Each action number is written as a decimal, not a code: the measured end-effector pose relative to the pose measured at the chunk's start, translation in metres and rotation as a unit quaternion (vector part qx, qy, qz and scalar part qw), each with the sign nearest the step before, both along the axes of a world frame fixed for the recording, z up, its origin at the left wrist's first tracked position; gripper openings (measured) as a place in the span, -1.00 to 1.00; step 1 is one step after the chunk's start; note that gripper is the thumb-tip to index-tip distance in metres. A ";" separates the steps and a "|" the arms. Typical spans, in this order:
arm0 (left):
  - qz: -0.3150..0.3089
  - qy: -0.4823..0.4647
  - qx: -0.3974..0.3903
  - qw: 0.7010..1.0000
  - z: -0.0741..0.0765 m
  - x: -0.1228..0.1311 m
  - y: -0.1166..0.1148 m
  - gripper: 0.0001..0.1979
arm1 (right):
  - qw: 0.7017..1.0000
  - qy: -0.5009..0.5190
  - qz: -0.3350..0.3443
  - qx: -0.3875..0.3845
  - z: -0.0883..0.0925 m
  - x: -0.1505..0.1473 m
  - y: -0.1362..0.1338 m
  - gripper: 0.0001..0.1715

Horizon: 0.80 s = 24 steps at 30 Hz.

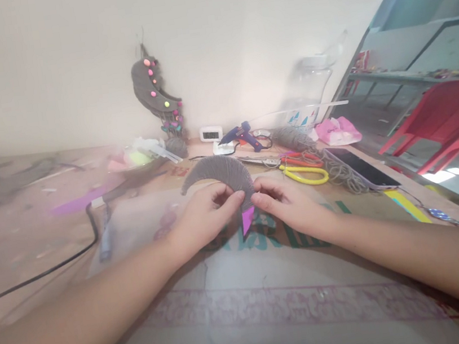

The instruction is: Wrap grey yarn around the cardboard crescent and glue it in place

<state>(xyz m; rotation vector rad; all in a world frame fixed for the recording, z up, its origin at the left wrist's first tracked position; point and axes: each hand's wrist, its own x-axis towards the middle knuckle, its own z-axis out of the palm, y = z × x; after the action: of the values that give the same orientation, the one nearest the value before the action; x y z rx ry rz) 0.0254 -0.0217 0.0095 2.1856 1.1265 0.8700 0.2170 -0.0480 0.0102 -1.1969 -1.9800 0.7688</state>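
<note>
Grey and yarn-wrapped, a crescent (223,168) is arching leftward over the tabletop (13,242), its purple tip (247,221) pointing nearward; the left hand (206,212) is pinching its inner edge, the right hand (291,202) meeting its outer edge, grip unclear.

The left hand (213,211) grips a grey yarn-wrapped crescent (216,171) — its purple tip (248,220) uncovered and pointing down — while the right hand (289,203) touches its edge. Behind are scissors (271,161) with orange and yellow handles, a hot glue gun (242,132) and a digital clock (211,134), with a smartphone (363,167) beside loose grey yarn (346,175) to the right. Against the wall (236,34) hangs a pompom-dotted crescent (144,87)
</note>
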 end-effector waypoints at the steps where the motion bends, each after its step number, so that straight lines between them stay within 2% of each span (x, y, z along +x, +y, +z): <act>1: 0.000 -0.005 -0.013 1.000 0.000 0.000 0.000 -0.62 | 1.000 0.012 -0.009 -0.001 0.001 0.001 0.001 -0.69; 5: -0.004 -0.032 -0.038 0.999 -0.003 0.000 0.002 -0.62 | 0.995 0.055 -0.073 0.032 0.002 0.005 0.006 -0.67; 9: 0.002 -0.056 -0.068 0.996 -0.007 -0.002 0.006 -0.58 | 0.987 0.059 -0.132 0.073 -0.001 0.010 0.008 -0.77; 14: 0.019 -0.093 -0.114 0.989 -0.011 -0.001 0.010 -0.59 | 0.989 0.031 -0.096 0.111 -0.004 0.012 0.005 -0.70; 18: 0.025 -0.103 -0.125 0.987 -0.012 0.000 0.011 -0.61 | 0.989 -0.007 -0.059 0.133 -0.005 0.011 0.004 -0.73; 21: 0.020 -0.102 -0.103 0.989 -0.013 0.000 0.011 -0.61 | 0.989 -0.008 -0.071 0.126 -0.005 0.010 0.005 -0.77; 24: 0.010 -0.097 -0.088 0.991 -0.012 -0.001 0.011 -0.61 | 0.990 -0.013 -0.092 0.102 -0.003 0.009 0.006 -0.72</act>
<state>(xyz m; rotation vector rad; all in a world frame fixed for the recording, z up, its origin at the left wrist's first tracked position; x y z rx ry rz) 0.0246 -0.0110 -0.0020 1.9070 1.0889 0.9328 0.2260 -0.0421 0.0074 -1.2504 -1.8864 0.4493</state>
